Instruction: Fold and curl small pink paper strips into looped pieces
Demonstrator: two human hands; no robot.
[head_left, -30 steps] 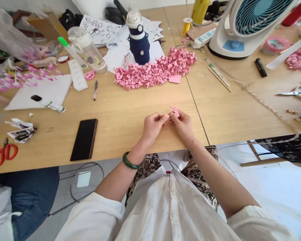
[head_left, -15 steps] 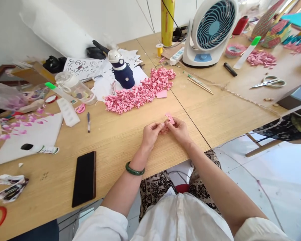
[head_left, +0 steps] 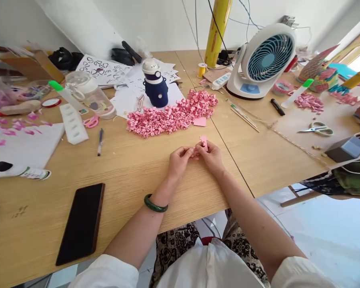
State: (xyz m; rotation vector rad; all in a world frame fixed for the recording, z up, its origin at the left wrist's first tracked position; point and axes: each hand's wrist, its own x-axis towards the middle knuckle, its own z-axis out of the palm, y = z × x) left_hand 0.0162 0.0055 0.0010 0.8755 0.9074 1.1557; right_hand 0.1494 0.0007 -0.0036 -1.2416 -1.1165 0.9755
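Observation:
My left hand and my right hand meet over the table near its front edge, thumbs and fingertips pinched together. Between them is a small pink paper piece, its upper end sticking up beside my right fingers. The part between the fingertips is mostly hidden. Just beyond lies a long heap of folded pink paper pieces, with a flat pink rectangle at its near right edge. A green bangle circles my left wrist.
A dark phone and a pen lie to the left. Behind the heap stands a navy bottle. A fan, chopsticks, scissors and a grey box are on the right.
The head view has shifted, so the table items sit differently in the picture. Both hands keep pinching the pink piece in nearly the same pose.

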